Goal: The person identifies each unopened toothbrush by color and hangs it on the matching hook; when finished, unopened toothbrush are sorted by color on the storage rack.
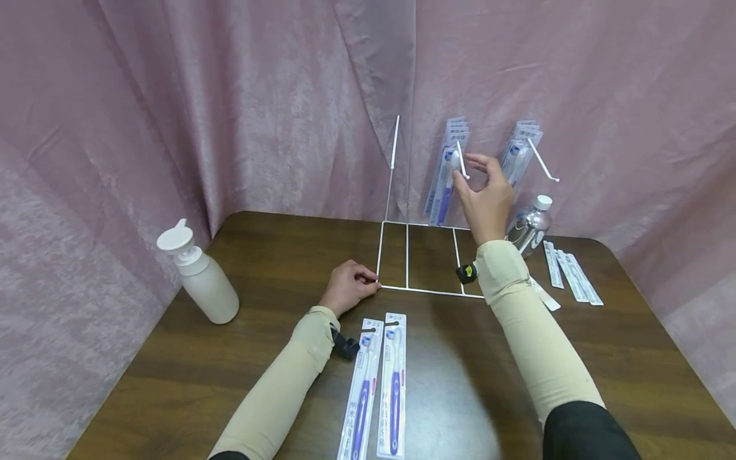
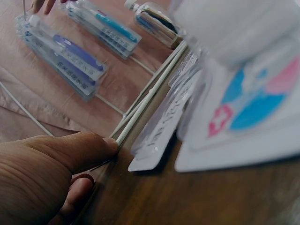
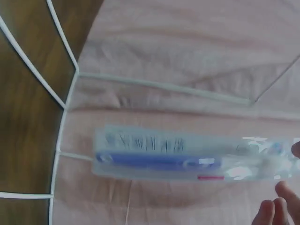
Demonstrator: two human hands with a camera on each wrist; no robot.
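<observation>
Pink curtain (image 1: 230, 108) hangs behind a dark wooden table (image 1: 460, 383), and a white wire rack (image 1: 422, 255) stands at the table's far side; all places below are given relative to this rack.

Right hand (image 1: 485, 195) is raised at the rack's middle hook (image 1: 462, 160), fingers curled about the hook's tip. A stack of packaged toothbrushes (image 1: 445, 176) hangs on that hook, just behind the hand. The right wrist view shows the front pack (image 3: 187, 157) (purple handle, clear blister) with fingertips (image 3: 276, 204) at its hanging end; whether they actually pinch the pack, cannot tell. A second stack of packs (image 1: 517, 153) hangs on the rack's right hook.

Left hand (image 1: 347, 287) rests on the table at the near left corner of the rack's base, thumb and fingers curled against the wire; the left wrist view shows the thumb (image 2: 79, 147) pressed to it.

Two more packed toothbrushes (image 1: 376, 383) lie flat on the table in front of the rack, just beside the left forearm. A white pump bottle (image 1: 201, 278) stands well to the rack's left. A clear bottle (image 1: 529, 227) stands just right of the rack, with flat packets (image 1: 569, 268) on the table beyond it.
</observation>
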